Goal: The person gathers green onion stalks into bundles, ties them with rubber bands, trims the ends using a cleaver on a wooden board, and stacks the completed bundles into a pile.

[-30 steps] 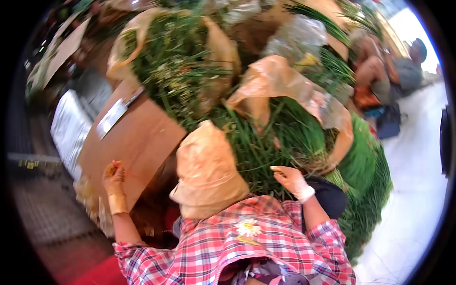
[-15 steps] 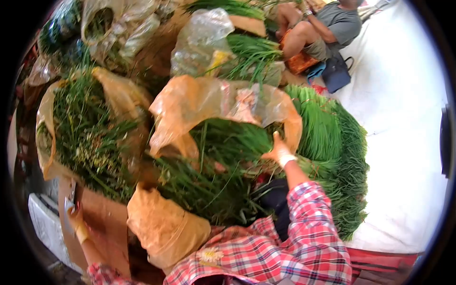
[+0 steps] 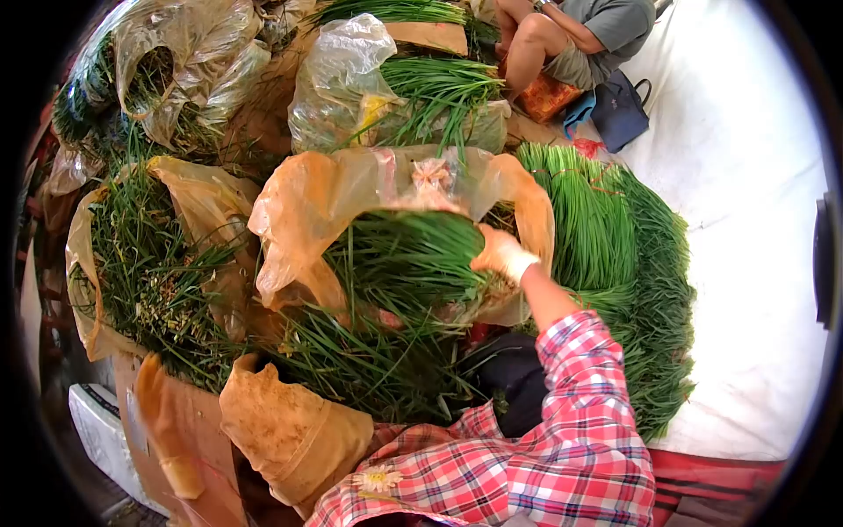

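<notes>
My right hand is closed round the right end of a bunch of long green chives, inside an orange-tinted plastic bag. The bunch's leaves trail to the left and are slightly blurred. Low on the left, my left hand is smeared by motion over a brown cardboard sheet; its fingers cannot be made out. Loose chive leaves lie across my lap, below the bag.
To the right, tied chives are stacked on a white sheet. Another bag holds loose greens at left. A tan cloth-like bundle sits by my lap. Beyond, a person sits near a dark bag.
My right hand has closed on the chives' end and shifted slightly left. My left hand has moved off a metallic object at the cardboard's edge and is now blurred.
</notes>
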A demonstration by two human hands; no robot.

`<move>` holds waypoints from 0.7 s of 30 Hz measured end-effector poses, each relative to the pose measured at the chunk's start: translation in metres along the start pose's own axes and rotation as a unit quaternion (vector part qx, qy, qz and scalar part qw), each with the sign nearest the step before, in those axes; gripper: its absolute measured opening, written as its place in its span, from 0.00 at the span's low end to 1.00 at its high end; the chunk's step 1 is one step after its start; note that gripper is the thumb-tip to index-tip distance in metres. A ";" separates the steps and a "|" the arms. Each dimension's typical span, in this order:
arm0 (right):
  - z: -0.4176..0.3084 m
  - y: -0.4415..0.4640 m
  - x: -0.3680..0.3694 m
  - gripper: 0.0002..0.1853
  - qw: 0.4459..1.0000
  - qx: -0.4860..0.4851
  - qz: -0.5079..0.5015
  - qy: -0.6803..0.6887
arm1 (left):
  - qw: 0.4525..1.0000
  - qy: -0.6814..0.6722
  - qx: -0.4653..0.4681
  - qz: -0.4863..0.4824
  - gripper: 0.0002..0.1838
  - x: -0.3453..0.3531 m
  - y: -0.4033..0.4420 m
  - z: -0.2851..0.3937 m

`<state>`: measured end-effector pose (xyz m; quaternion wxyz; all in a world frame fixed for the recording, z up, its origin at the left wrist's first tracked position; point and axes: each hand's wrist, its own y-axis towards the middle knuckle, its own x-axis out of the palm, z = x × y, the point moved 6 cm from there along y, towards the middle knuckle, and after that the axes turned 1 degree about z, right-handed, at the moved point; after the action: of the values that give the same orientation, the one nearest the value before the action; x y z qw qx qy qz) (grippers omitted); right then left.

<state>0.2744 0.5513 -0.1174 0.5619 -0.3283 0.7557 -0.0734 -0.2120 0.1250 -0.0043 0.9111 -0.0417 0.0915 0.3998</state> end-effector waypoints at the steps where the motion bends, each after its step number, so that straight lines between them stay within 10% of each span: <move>1: -0.002 0.003 -0.010 0.49 0.993 -0.066 0.010 0.093 | 0.998 -0.027 -0.034 -0.050 0.25 0.054 0.001 0.025; 3: -0.012 -0.007 -0.017 0.43 0.925 0.000 -0.102 0.366 | 0.975 -0.031 -0.148 -0.160 0.26 0.163 -0.007 0.074; 7: -0.013 -0.035 0.009 0.24 0.874 0.079 -0.134 0.461 | 0.855 -0.158 -0.267 -0.416 0.32 0.326 -0.051 0.016; 11: 0.001 -0.060 0.071 0.26 0.799 0.196 -0.124 0.555 | 0.803 -0.234 -0.444 -0.320 0.45 0.417 -0.078 -0.104; 15: -0.053 -0.084 0.110 0.34 0.825 0.027 -0.172 0.537 | 0.790 -0.364 -0.397 -0.293 0.52 0.433 -0.075 -0.119; 21: -0.111 -0.141 0.106 0.51 0.991 -0.026 -0.104 0.085 | 0.771 -0.396 -0.433 -0.247 0.27 0.393 -0.104 -0.082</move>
<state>0.2170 0.3518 -0.0948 0.4764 -0.4123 0.7640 -0.1389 0.1141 0.3260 -0.1629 0.8194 -0.2912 -0.4738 0.1391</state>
